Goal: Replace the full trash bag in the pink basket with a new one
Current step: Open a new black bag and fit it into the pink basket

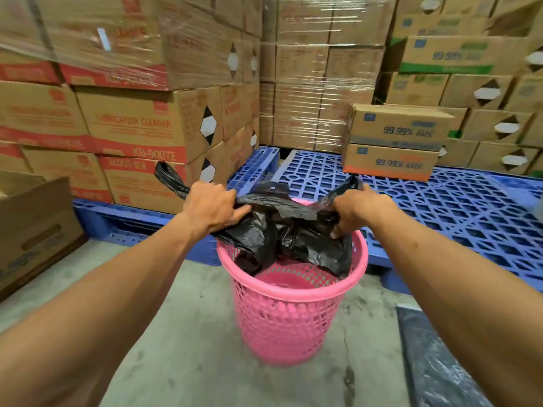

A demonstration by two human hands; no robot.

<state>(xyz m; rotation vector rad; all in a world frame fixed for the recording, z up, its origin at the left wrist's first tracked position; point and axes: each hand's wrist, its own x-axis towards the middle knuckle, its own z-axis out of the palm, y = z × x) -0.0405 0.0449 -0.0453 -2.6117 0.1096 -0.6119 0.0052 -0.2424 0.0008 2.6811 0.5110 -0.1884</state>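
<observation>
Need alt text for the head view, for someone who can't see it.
Both hands, left and right, grip a black bag by its top, its lower part hanging inside a pink basket on a concrete floor. Behind are blue pallets and stacked cardboard boxes.

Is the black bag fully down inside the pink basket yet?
No. The black bag is bunched over the far rim of the pink basket; bare pink bottom shows.

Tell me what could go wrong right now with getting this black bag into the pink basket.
The black bag is bunched, only partly inside the pink basket, and not over the rim; it may collapse inside if let go. The left hand and right hand pull its thin handles apart, which might tear them. The light basket stands free on the floor, so a tug could tip it.
</observation>
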